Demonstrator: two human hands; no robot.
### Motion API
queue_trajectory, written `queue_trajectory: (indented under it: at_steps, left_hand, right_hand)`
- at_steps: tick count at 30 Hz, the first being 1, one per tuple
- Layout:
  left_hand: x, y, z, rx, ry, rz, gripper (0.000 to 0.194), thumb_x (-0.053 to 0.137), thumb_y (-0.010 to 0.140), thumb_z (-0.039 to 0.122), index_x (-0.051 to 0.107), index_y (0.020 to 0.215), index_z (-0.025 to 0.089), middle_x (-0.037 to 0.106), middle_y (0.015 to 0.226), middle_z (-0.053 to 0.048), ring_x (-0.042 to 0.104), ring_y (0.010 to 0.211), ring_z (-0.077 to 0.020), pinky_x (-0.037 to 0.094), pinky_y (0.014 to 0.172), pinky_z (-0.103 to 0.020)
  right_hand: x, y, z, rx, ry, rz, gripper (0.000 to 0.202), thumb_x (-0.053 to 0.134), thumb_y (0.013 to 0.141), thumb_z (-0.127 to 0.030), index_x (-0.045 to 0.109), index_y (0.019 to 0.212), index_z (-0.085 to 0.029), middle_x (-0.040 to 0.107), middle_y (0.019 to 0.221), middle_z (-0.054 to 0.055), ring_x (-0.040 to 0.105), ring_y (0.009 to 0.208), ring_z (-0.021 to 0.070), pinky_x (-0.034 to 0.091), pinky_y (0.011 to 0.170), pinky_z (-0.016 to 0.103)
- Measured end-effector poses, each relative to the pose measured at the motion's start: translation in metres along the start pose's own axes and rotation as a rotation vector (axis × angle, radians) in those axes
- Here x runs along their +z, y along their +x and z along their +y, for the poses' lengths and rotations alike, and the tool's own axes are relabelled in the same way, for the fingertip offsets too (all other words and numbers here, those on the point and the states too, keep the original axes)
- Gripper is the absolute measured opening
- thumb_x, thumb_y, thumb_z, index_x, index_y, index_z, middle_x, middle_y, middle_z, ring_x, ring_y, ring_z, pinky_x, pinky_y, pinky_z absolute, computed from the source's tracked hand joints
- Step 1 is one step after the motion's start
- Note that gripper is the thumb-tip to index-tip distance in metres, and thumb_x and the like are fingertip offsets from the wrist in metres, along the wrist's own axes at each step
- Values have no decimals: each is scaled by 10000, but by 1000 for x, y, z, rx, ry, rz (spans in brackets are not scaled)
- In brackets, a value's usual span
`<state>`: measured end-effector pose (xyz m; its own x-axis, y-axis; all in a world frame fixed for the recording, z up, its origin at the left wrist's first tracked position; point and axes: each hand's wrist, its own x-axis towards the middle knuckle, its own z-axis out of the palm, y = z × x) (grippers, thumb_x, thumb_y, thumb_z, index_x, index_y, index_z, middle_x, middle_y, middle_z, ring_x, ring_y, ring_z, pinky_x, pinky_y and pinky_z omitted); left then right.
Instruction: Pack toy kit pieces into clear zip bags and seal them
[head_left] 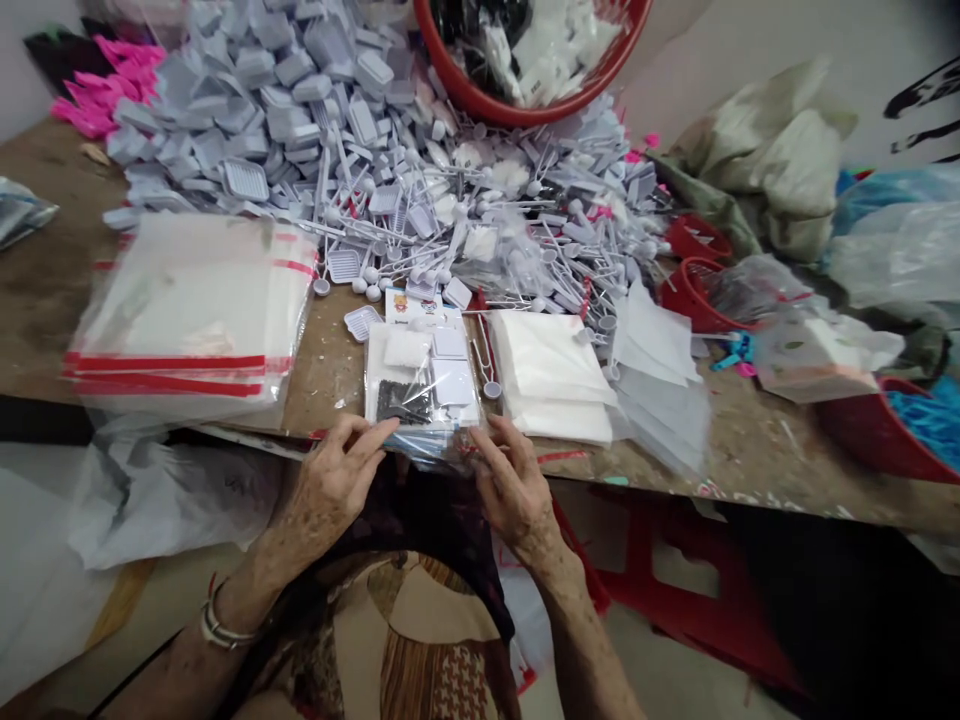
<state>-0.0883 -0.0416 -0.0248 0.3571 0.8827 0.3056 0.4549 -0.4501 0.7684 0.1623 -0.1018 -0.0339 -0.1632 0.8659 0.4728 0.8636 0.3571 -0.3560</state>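
Observation:
A clear plastic bag (pixel 421 385) lies at the table's front edge, holding a white packet, a black packet, pale plastic pieces and a printed card that shows at the top. My left hand (pixel 341 475) is closed on the bag's lower left edge, its fingers bent together. On the lower right edge, my right hand (pixel 514 480) pinches the same bag. Small pale spoon-like pieces (pixel 486 360) rest just right of the bag. A pale slotted tray (pixel 364 323) touches its upper left side.
Flat bags with red strips (pixel 187 310) lie left. White sheets (pixel 551 375) and translucent sheets (pixel 660 385) lie right. Behind are a heap of pale trays (pixel 300 100), a red basket (pixel 525 108) and loose utensils. Smaller red containers (pixel 694 300) stand farther right.

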Motion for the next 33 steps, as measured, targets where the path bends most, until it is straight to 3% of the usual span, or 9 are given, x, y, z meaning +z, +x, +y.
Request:
queue_trajectory:
  at_steps: [5,10,13,18,21,25,28,31,33]
  left_hand:
    - [11,10,-6,208,164,271,136,635,884,164,700,977,239,563,1052,-47,587,912,-150,518,801,-278]
    - [7,31,-3,62,-7,229,116,591,914,208,593,800,186,568,1287,-103,577,1202,-226,495,981,-381]
    - [10,46,-4,-10,-65,288,163,578,908,208,538,751,187,599,1206,-101,622,1140,-210,500,972,-376]
    - [18,66,-14,-95,12,360,288,558,843,137,390,622,210,602,1014,-66,646,946,-175,496,841,-316]
    - [21,74,-23,-106,87,352,324,527,810,95,314,609,235,580,847,-34,620,882,-180,476,789,-308]
    - [24,80,-23,-117,305,374,127,536,885,179,505,765,207,623,878,-76,607,839,-217,480,776,-352]
    - [30,79,-13,-59,527,437,209,513,944,231,604,1109,141,617,1251,-197,567,1167,-308,425,979,-467]
    - [40,78,-2,80,663,293,395,460,977,243,539,1363,213,460,1517,-143,343,1436,-349,263,1125,-567]
    - [45,80,1,102,697,121,461,428,992,295,469,1448,239,413,1558,-104,299,1468,-345,264,1134,-569]
  right_hand:
    - [-2,3,0,83,111,120,333,563,917,-102,647,1218,-218,593,1299,149,642,1065,226,546,951,407]
    - [-7,30,-8,425,382,150,117,567,936,-251,646,862,-204,585,1347,122,577,1214,244,464,1017,421]
    - [4,49,-10,603,454,135,212,507,943,-351,575,811,-200,585,1349,141,573,1197,252,426,1018,436]
    - [29,72,-5,747,424,179,214,505,882,-433,499,839,-223,619,804,27,574,747,189,476,745,342]
    - [34,77,0,743,433,196,187,508,876,-412,484,882,-227,557,732,-15,539,682,172,454,672,304]
    - [35,78,1,794,343,158,246,471,910,-452,519,941,-212,607,717,6,563,643,184,437,626,301]
    - [36,79,-6,743,87,99,365,394,969,-445,561,1116,-156,682,827,93,618,687,232,448,628,338]
    - [37,80,-13,514,-198,159,402,346,1008,-353,562,1246,-110,684,1072,196,650,965,299,493,803,423]
    - [41,84,-14,330,-284,190,399,366,1012,-306,559,1295,-103,612,1283,228,546,1236,326,442,990,492]
